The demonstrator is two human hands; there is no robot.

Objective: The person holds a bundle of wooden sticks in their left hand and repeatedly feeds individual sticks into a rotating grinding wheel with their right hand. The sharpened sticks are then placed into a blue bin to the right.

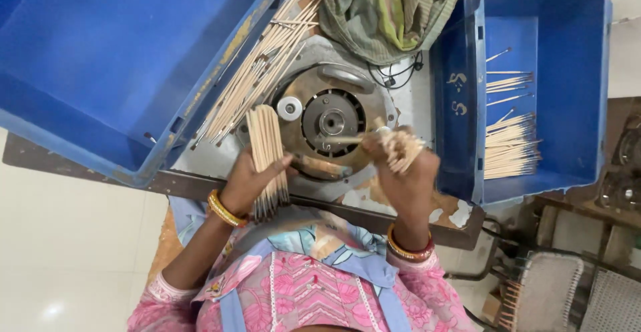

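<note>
My left hand [248, 180] grips a thick bundle of thin wooden sticks [266, 146], held roughly upright with the darker tips toward me. My right hand [402, 172] is closed on a smaller bunch of sticks [404, 148] and holds one stick pointed at the round hub [332, 122] of a metal machine between my hands. A loose pile of the same sticks [260, 72] lies slanted on the machine top, beside the left crate.
A large blue plastic crate [100, 65] stands at the left. A second blue crate [574, 45] at the right holds several finished sticks [511, 148]. A green striped cloth [387, 12] lies behind the machine. A woven chair [554, 292] is at lower right.
</note>
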